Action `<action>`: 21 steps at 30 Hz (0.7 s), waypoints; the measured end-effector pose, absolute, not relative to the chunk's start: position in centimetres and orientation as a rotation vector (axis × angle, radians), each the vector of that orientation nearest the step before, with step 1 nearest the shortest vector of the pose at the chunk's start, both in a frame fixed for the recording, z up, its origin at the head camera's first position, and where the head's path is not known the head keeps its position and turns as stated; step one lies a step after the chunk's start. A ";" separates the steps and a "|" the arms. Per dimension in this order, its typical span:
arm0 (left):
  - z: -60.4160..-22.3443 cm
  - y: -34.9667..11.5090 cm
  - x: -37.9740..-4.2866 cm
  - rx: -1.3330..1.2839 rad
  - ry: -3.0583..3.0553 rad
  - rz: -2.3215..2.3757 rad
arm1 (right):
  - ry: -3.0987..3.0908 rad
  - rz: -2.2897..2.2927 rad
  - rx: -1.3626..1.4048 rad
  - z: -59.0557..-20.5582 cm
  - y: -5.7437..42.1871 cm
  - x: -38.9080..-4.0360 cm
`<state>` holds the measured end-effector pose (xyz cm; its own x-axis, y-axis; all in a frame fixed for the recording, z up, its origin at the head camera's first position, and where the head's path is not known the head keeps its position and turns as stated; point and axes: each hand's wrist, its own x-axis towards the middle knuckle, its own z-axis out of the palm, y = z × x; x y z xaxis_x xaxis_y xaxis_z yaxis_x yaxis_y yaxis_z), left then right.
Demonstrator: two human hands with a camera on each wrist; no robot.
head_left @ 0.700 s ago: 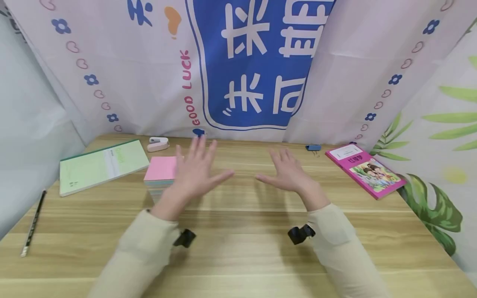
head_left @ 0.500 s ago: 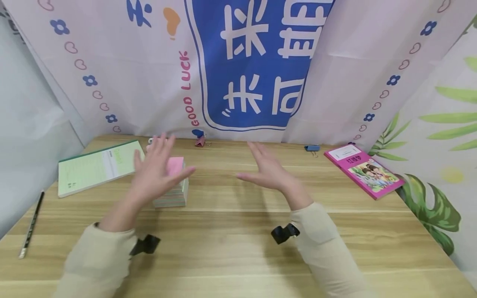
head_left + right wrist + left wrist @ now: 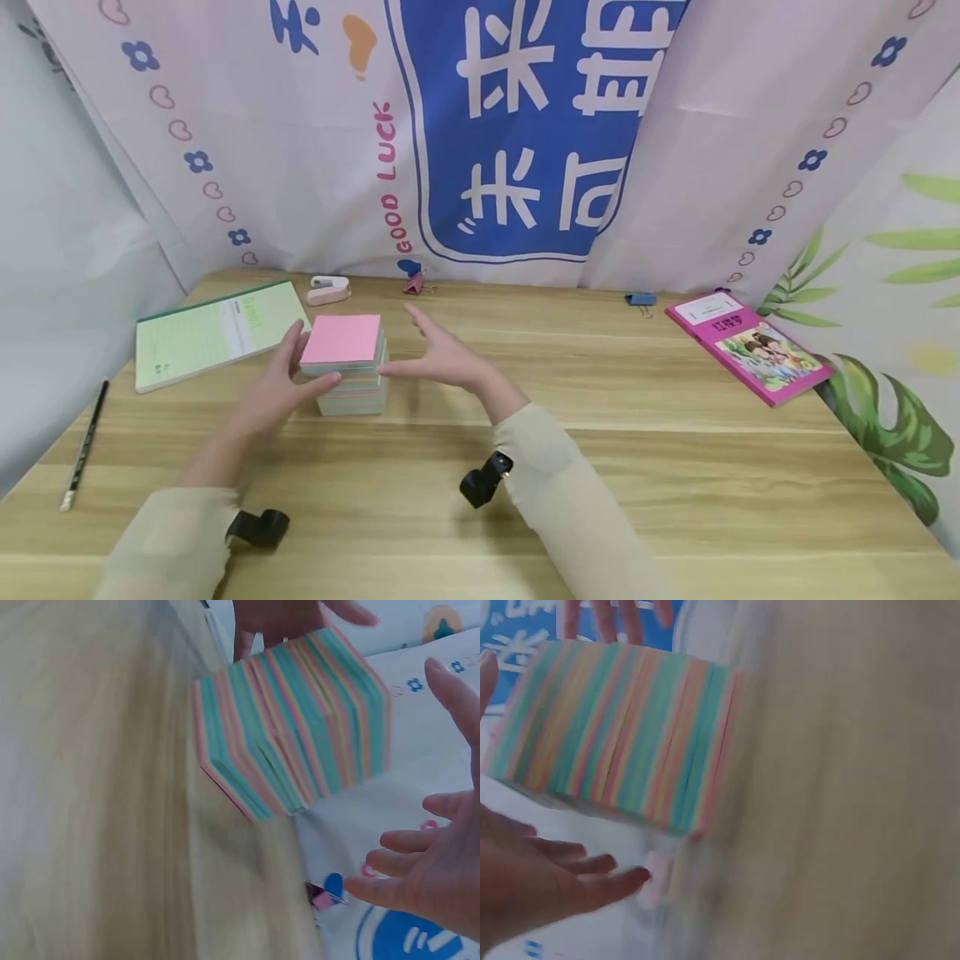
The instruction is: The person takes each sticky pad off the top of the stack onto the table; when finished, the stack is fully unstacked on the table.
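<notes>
A tall block of paper notes [image 3: 345, 338], pink on top with striped sides in green, orange and pink, stands on the wooden table. My left hand [image 3: 279, 385] is at its left side, thumb before the front face, fingers spread. On the other side my right hand [image 3: 448, 360] reaches in with its thumb tip near the block's right edge. From the left wrist, a gap shows between the left fingers [image 3: 592, 881] and the striped block [image 3: 619, 735]. The right wrist view likewise has the right fingers [image 3: 397, 862] extended, apart from the block.
Behind the block lie a pink and white stapler [image 3: 328, 290] and a pink binder clip [image 3: 415, 284]. A green notebook [image 3: 217, 333] is at the left, with a pencil [image 3: 84, 446] before it. A blue binder clip [image 3: 641, 299] and a pink book [image 3: 750, 346] lie right.
Both hands have moved left and come down to either side of the paper block. The left hand no longer overlaps the top of it, and the right hand has travelled farther across.
</notes>
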<state>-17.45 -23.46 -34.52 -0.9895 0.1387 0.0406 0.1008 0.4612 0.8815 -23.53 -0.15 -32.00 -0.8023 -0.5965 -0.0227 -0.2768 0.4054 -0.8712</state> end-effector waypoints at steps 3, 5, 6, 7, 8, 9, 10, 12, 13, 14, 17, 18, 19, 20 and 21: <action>-35.9 -23.4 -17.9 0.299 2.573 1.735 | 2.245 -1.407 -0.728 -32.4 -1.4 -23.7; -36.5 -23.3 -18.0 0.337 2.542 1.803 | 2.201 -1.433 -0.717 -32.7 -2.0 -23.9; -36.7 -23.3 -18.1 0.344 2.538 1.823 | 2.183 -1.445 -0.713 -32.7 -2.2 -23.9; -36.9 -23.3 -18.0 0.342 2.533 1.841 | 2.165 -1.454 -0.715 -32.8 -2.4 -24.0; -37.0 -23.3 -17.9 0.325 2.528 1.855 | 2.152 -1.463 -0.719 -32.9 -2.6 -24.1; -37.1 -23.3 -17.9 0.298 2.529 1.859 | 2.140 -1.469 -0.721 -32.9 -2.8 -24.1; -37.2 -23.2 -17.8 0.269 2.519 1.875 | 2.133 -1.477 -0.727 -32.9 -3.0 -24.2; -37.3 -23.2 -17.8 0.215 2.513 1.893 | 2.125 -1.493 -0.732 -33.0 -3.2 -24.3; -37.3 -23.2 -17.9 0.196 2.507 1.906 | 2.124 -1.504 -0.735 -33.1 -3.3 -24.4; -37.3 -23.2 -17.9 0.174 2.506 1.914 | 2.126 -1.513 -0.737 -33.1 -3.3 -24.5; -37.5 -23.2 -17.9 0.152 2.503 1.934 | 2.122 -1.547 -0.741 -33.1 -3.4 -24.6; -37.5 -23.3 -17.9 0.150 2.505 1.935 | 2.119 -1.560 -0.744 -33.2 -3.3 -24.6; -37.5 -23.3 -17.9 0.146 2.506 1.937 | 2.114 -1.570 -0.747 -33.2 -3.3 -24.6; -37.5 -23.4 -17.9 0.143 2.507 1.939 | 2.102 -1.586 -0.746 -33.2 -3.1 -24.6; -37.6 -23.4 -17.9 0.134 2.506 1.937 | 2.088 -1.601 -0.741 -33.3 -3.0 -24.6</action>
<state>-17.86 -23.40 -37.56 -0.9960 0.0491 0.0747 0.0847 0.2499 0.9646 -24.58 -2.99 -33.28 -0.7772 -0.6293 0.0012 -0.1646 0.2015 -0.9655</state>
